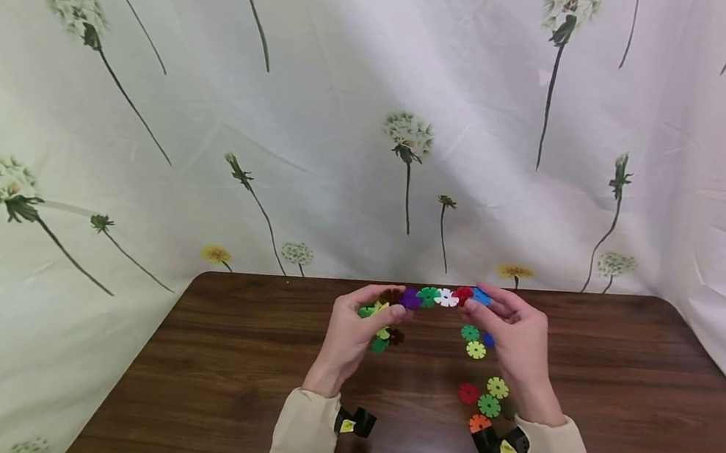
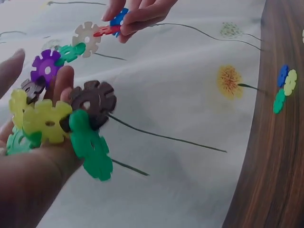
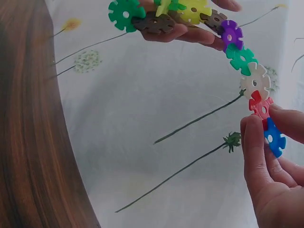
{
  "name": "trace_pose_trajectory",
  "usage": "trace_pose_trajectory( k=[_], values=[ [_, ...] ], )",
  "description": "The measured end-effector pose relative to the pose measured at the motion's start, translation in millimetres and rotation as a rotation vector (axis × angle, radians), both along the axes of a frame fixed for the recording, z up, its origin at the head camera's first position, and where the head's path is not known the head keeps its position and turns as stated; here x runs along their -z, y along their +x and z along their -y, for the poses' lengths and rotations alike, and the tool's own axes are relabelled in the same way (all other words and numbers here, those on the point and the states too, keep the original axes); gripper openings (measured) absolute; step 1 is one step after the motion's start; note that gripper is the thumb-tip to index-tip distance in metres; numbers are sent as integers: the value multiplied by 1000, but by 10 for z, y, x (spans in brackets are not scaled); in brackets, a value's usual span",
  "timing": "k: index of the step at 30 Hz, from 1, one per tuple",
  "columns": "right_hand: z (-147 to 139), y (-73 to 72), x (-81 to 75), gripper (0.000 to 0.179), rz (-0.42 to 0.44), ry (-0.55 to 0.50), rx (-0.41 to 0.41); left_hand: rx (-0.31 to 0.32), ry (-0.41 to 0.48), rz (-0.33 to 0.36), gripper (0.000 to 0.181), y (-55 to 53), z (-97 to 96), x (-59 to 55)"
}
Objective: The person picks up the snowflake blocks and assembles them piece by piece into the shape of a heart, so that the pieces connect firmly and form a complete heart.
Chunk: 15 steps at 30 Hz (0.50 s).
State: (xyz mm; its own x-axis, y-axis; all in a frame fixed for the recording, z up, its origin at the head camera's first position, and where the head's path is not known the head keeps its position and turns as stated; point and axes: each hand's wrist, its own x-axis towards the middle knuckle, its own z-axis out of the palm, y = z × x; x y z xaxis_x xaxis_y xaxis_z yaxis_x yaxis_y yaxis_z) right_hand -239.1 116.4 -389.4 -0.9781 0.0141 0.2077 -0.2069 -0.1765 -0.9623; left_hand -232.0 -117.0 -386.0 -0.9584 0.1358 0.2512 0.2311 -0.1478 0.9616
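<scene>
A flowery cloth hangs behind one brown table. Over the table, the left hand and right hand point inward, thumbs and fingers pinching one colourful chain above its far part. Two black boxes, one per wrist, wear yellow labels, too small to read. Seven loose discs lie near the table's middle.

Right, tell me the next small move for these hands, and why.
Probably press the end blue disc firmly into the red disc: the right hand pinches around where those two meet, while the left hand holds the chain farther along.
</scene>
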Motion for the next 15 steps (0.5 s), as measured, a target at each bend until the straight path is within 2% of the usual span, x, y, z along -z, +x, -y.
trace_pose_trajectory(
  k=[4,7,12,15],
  values=[
    [-29,-2,-2,40,27,-26,-18,30,14,27,41,-6,5,6],
    [-45,-4,-10,43,36,-29,-43,32,29,36,38,-14,-2,9],
    [-53,-9,-18,50,47,-54,-86,4,63,35,32,-32,-17,12],
    [-56,-9,-11,49,52,-78,-110,-8,100,47,29,-36,-20,14]
  ],
)
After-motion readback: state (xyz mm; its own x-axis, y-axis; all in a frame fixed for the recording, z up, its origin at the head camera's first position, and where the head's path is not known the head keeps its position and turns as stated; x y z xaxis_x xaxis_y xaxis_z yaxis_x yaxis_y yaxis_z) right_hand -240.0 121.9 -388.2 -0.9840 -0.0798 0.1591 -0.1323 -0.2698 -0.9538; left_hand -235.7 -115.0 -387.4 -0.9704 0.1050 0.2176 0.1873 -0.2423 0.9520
